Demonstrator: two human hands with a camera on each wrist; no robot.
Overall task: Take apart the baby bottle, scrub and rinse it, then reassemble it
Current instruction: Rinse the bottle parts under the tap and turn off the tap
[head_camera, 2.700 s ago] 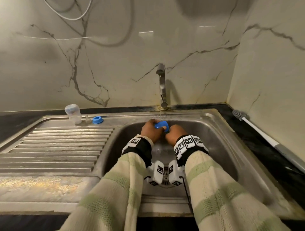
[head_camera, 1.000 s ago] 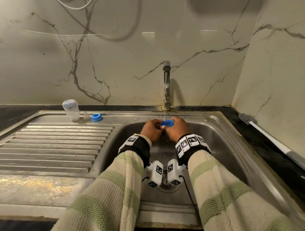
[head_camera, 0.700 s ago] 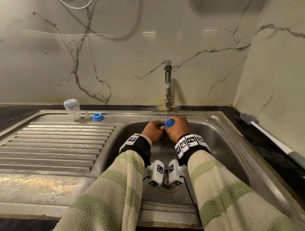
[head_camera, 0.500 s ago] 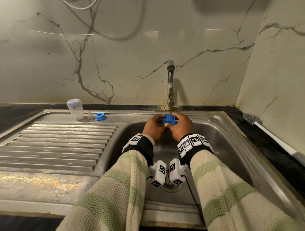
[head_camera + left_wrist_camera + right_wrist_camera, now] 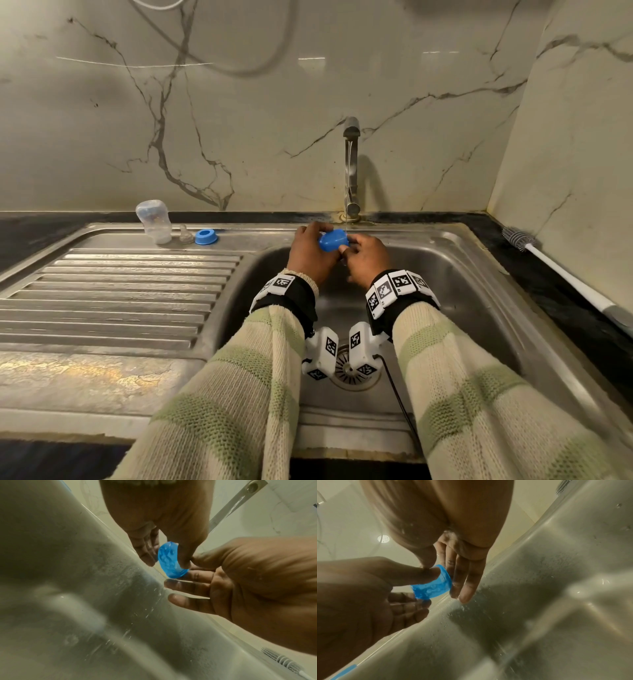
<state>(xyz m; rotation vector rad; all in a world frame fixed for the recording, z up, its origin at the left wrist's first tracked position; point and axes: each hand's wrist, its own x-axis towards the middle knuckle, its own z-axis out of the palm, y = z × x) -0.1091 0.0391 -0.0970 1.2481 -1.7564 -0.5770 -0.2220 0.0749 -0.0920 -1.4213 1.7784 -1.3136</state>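
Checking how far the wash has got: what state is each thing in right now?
Tap: running, thin stream.
Blue cap: held under the stream.
Left hand: grips the cap.
Right hand: pinches the cap.
Bottle: upside down, uncapped, on the sink ledge.
Teat: loose beside it.
Blue ring: detached, on the ledge.
Brush: lying unused on the counter.

head: high, facing down at sink (image 5: 479,260) | wrists: close, facing fingertips | shared: blue cap (image 5: 333,241)
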